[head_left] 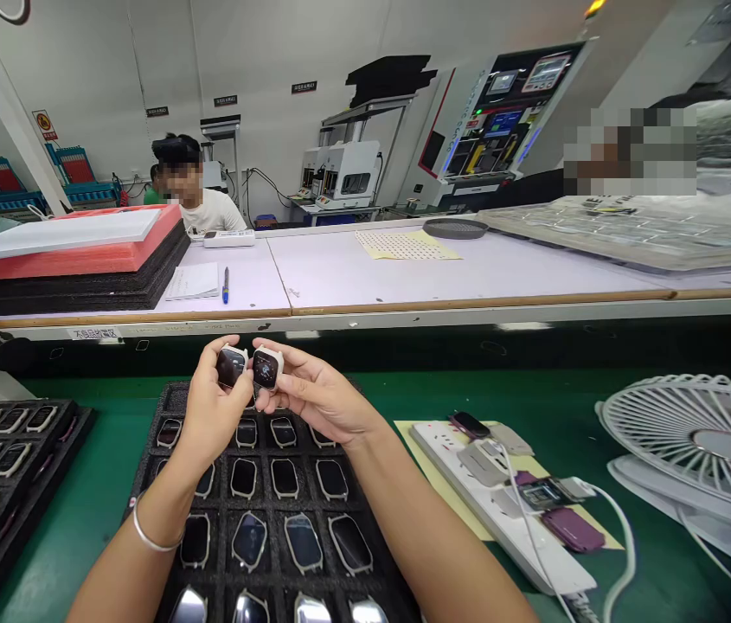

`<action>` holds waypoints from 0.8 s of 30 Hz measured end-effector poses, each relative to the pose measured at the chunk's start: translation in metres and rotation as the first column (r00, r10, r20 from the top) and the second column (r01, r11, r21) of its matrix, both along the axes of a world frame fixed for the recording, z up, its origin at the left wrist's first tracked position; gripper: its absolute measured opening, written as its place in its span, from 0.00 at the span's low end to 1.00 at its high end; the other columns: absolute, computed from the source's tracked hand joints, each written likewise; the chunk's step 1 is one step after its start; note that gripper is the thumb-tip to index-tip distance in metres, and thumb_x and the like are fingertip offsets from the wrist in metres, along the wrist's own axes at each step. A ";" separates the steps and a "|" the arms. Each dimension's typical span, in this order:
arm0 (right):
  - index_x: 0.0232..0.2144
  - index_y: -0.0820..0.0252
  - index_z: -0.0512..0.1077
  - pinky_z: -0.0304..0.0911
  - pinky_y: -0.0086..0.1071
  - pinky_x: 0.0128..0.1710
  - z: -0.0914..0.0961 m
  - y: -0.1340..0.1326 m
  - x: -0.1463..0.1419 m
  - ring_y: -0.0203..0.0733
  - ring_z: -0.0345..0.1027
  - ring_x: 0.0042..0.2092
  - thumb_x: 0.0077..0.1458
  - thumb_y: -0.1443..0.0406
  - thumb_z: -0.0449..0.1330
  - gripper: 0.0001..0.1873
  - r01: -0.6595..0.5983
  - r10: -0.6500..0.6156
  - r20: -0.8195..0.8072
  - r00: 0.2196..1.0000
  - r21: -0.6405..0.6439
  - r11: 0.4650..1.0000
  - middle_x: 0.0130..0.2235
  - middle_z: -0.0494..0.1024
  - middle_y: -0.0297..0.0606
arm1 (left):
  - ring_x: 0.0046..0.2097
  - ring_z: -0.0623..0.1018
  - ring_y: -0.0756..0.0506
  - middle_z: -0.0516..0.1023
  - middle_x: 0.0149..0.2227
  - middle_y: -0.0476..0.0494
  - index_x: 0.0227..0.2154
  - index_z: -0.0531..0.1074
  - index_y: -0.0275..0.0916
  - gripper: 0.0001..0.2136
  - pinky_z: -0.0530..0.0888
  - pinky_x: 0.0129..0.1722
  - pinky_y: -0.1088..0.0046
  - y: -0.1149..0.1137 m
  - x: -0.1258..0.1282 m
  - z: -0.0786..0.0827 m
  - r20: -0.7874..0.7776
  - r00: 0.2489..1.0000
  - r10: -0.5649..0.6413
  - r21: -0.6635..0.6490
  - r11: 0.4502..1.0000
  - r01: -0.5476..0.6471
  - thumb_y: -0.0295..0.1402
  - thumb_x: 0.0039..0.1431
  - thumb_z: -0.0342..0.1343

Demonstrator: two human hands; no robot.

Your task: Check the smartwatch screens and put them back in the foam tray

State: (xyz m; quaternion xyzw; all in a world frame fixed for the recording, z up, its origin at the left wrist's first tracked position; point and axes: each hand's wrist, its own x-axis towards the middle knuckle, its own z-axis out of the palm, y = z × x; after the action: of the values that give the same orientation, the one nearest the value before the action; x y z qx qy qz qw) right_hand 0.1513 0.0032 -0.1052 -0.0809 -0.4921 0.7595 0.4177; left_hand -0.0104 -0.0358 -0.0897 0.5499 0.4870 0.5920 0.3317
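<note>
My left hand (214, 407) grips a smartwatch without a strap (231, 367), its dark screen facing me. Right beside it, my right hand (313, 394) holds a second smartwatch (266, 369), whose screen is lit with a small graphic. Both have pale cases and are held up side by side. Below my hands lies a black foam tray (219, 541) with rows of similar watch bodies in its slots, such as the dark-screened watch body (285, 478). My forearms and hands cover parts of the tray.
Another foam tray (41, 480) of watch bodies sits at left. To the right are a white power strip (443, 459) with cables and small devices, and a white fan (695, 450). Foam sheets (80, 290), a pen (226, 285) and a dotted sheet (404, 246) rest on the raised shelf. People sit beyond.
</note>
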 end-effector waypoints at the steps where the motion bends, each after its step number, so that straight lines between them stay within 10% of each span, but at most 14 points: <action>1: 0.55 0.55 0.72 0.74 0.29 0.37 0.001 0.000 0.000 0.37 0.79 0.36 0.54 0.64 0.71 0.27 -0.001 0.001 -0.001 1.000 -0.002 1.000 0.37 0.80 0.34 | 0.42 0.78 0.45 0.75 0.38 0.46 0.52 0.67 0.39 0.23 0.74 0.40 0.69 0.000 0.000 0.000 0.021 1.000 -0.011 -0.001 1.000 0.011 0.34 0.51 0.61; 24: 0.53 0.54 0.74 0.74 0.29 0.34 0.002 -0.002 -0.004 0.37 0.78 0.34 0.53 0.63 0.72 0.25 0.031 -0.031 -0.032 0.999 0.004 1.000 0.40 0.80 0.35 | 0.39 0.77 0.47 0.75 0.37 0.48 0.51 0.68 0.39 0.20 0.74 0.40 0.71 -0.003 0.000 0.002 0.001 1.000 0.004 0.032 0.999 -0.004 0.32 0.53 0.59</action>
State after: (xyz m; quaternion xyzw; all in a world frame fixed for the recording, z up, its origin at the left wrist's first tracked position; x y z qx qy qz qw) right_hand 0.1477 0.0014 -0.1036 -0.0755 -0.4859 0.7529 0.4374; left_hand -0.0100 -0.0391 -0.0878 0.5540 0.4785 0.6004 0.3221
